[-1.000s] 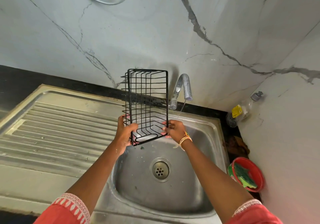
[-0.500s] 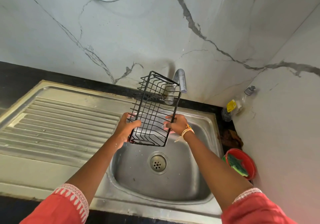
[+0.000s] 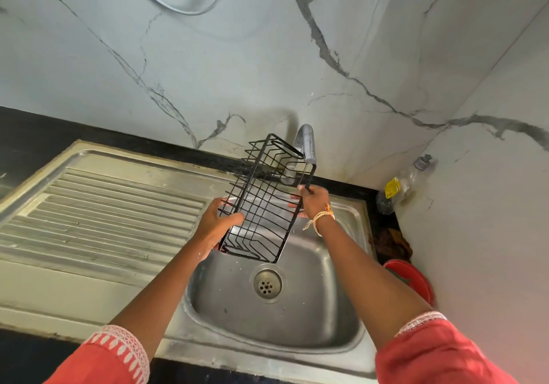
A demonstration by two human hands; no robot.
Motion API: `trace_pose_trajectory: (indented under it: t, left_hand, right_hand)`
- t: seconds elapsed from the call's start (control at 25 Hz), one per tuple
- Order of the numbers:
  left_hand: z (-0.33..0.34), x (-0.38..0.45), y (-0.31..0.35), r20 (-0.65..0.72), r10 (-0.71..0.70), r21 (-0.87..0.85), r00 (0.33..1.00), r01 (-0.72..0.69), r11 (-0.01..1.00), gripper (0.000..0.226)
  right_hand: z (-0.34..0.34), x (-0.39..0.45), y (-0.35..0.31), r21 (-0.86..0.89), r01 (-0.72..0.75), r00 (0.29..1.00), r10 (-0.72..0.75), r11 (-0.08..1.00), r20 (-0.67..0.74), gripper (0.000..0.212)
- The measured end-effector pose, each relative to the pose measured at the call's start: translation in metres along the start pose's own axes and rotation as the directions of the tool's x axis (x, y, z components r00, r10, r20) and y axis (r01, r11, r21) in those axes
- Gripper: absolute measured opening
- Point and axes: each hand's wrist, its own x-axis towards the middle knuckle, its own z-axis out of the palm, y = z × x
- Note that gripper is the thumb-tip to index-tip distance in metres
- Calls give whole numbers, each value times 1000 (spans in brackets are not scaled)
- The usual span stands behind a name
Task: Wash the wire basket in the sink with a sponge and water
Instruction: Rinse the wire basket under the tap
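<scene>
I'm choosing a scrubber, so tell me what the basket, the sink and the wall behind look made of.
Basket: thin metal wire, apparently black coated, judging by its even matte rods. Sink: likely stainless steel, brushed grey with dull reflections. Wall: marble or marble-look tile, pale and glossy with dark veins; which one, I cannot tell.

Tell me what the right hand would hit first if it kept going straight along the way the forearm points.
Probably the curved chrome tap: the right hand, gripping the black wire basket by its edge, points up and away toward the spout, with the marble-look wall behind. Depth is unclear from this single view.
</scene>
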Motion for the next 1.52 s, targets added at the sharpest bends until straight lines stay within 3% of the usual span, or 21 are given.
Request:
trace_pose_trajectory:
  t: [0.12,0.28,0.36,0.4,0.48,0.56,0.6,0.72,0.8,0.96,1.08,1.2,1.36,1.52]
  left_hand:
    - [-6,0,-3,-49,-22,-26,999,20,999,33]
    - [-17,14,-8,-193,26,130,981,0,991,73]
    - [-16,15,-8,-273,4,130,962,32,991,90]
    - [-13,13,-12,-298,7,50,954,9,999,96]
    - [-3,4,-26,-332,-62,-296,941,-42,954,101]
    - [8,0,-43,-300,-226,-613,927,-6,790,93]
    - [13,0,-50,-256,-278,-685,926,30,728,85]
    - [21,2,-50,-96,-258,-791,961,84,606,71]
    - [21,5,-53,-58,-248,-860,967,78,504,88]
    - [18,12,-66,151,-522,-963,840,245,116,98]
    - [30,10,-66,248,-619,-919,745,383,93,69]
    - [37,5,-58,209,-662,-955,719,296,20,50]
    - [21,6,-59,126,-620,-989,774,143,-23,47]
    - [7,15,-73,143,-516,-983,845,184,28,52]
  right_hand:
    - [9,0,-9,29,-47,998,46,998,37,9]
    - [22,4,-8,129,-102,995,103,986,-6,17]
    - [25,4,-4,189,-143,989,150,971,-19,14]
    - [25,5,-1,209,-154,986,164,966,-33,12]
    - [25,5,2,244,-153,983,173,958,-62,9]
    - [26,5,3,281,-161,979,190,946,-79,11]
    - [28,5,5,296,-168,975,203,940,-91,12]
    - [33,3,9,331,-183,962,237,926,-132,12]
    - [34,3,11,349,-181,956,247,920,-155,10]
    - [31,2,11,417,-231,944,305,879,-122,7]
    - [37,-4,11,411,-275,942,329,869,-64,4]
    - [47,-13,10,405,-307,940,342,861,-16,4]
    - [58,-22,24,428,-388,911,411,816,41,18]
    - [64,-35,38,455,-452,873,484,767,52,14]
